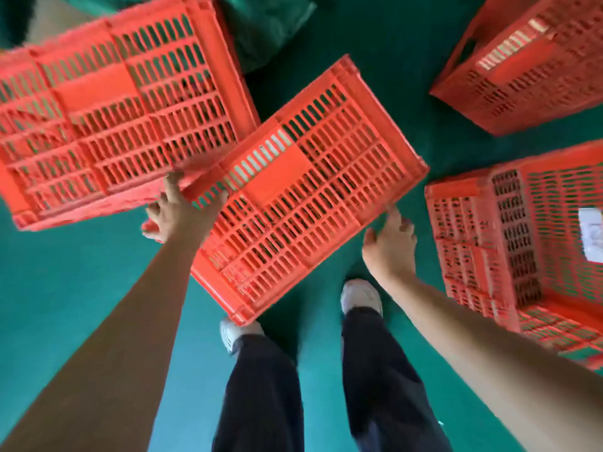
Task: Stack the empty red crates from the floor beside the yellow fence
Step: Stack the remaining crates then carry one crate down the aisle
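Four red crates sit on the green floor [81,288]: a middle crate [303,190] lying bottom-up at a slant, a big crate [107,115] touching it on the left, one crate [528,60] far off at the top right, and an open crate [528,249] on the right with a white paper inside. The left hand [182,213] is spread flat on the middle crate's left end, and the right hand [391,239] is open with its fingertips touching the crate's near right edge. White shoes [360,296] and dark trousers stand just below the middle crate.
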